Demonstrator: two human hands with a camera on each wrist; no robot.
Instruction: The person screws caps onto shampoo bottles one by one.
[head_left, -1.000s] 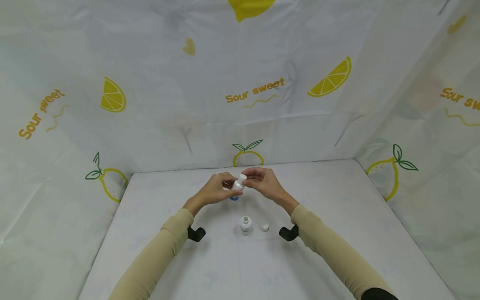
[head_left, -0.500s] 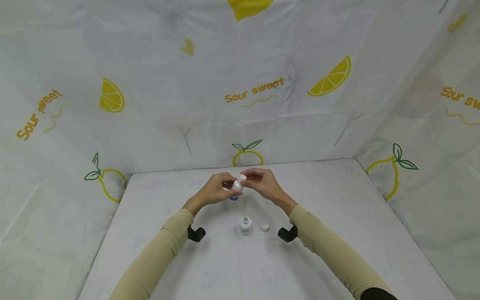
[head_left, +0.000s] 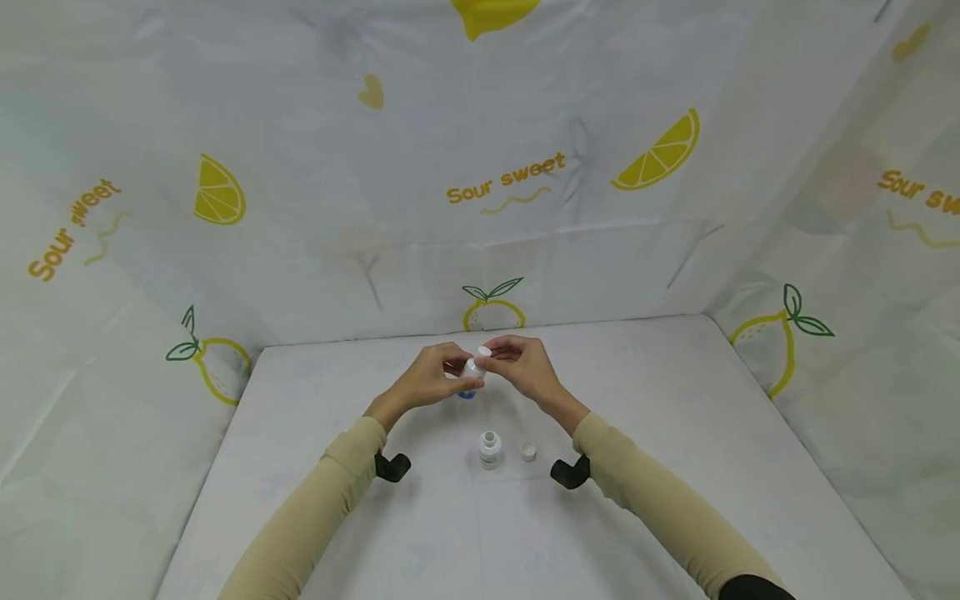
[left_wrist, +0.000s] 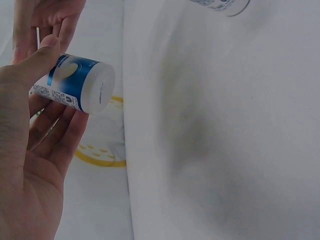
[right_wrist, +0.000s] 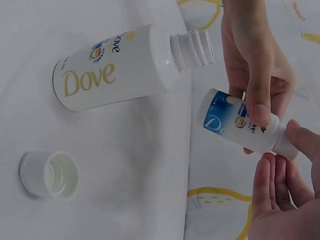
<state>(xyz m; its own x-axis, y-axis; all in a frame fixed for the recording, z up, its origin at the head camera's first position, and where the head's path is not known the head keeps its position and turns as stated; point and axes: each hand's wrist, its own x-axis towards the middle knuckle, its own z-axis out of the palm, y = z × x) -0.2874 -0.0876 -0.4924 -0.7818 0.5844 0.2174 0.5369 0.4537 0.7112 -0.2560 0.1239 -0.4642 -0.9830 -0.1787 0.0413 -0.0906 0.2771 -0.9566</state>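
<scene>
Above the far part of the table, my left hand (head_left: pixel 427 375) grips a small white Dove bottle (right_wrist: pixel 235 120) with a blue label band, thumb on one side and fingers on the other. The bottle is tilted, its neck toward my right hand (head_left: pixel 528 368). That hand's thumb and fingers pinch the white cap (right_wrist: pixel 285 144) at the bottle's neck. In the left wrist view the bottle's base (left_wrist: pixel 98 89) faces the table side. A second white Dove bottle (right_wrist: pixel 115 67) stands upright and uncapped on the table. Beside it, to the right, lies a loose white cap (head_left: pixel 528 452).
Both items on the table stand nearer than my hands, between my forearms. A white cloth covers the table (head_left: pixel 420 533). Behind its far edge hangs a white curtain (head_left: pixel 300 275) printed with lemons, with similar sheets on both sides.
My right wrist has turned and shifted slightly left while its fingers stay on the cap. The left hand keeps its hold on the bottle. The head view has shifted a little.
</scene>
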